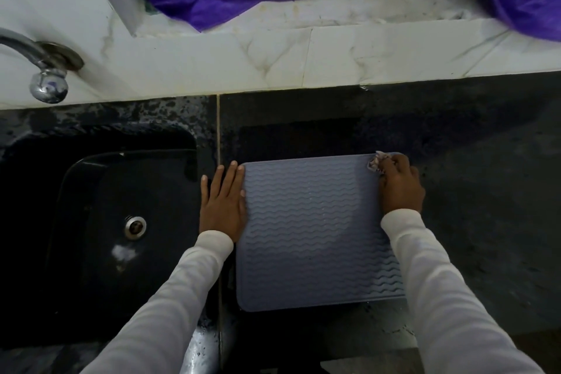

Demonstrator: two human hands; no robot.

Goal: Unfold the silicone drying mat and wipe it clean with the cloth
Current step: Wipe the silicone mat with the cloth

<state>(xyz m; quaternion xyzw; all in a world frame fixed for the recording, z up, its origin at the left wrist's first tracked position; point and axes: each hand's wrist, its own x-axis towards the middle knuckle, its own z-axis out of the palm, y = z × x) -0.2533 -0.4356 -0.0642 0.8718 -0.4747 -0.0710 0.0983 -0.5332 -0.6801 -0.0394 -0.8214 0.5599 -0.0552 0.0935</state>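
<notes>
- Your left hand [223, 202] lies flat, fingers spread, on the mat's [312, 231] nine o'clock edge.
- Your right hand [400, 188] grips the cloth [377, 161] at the mat's one o'clock corner.
- The mat lies unfolded on the counter [485, 191].

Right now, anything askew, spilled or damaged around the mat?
Nothing damaged. The silicone drying mat lies flat and unfolded on the dark counter, slightly skewed to the counter's seam. Left hand rests flat at its left edge; right hand presses a crumpled cloth at the far right corner. Only water droplets near the sink.
</notes>
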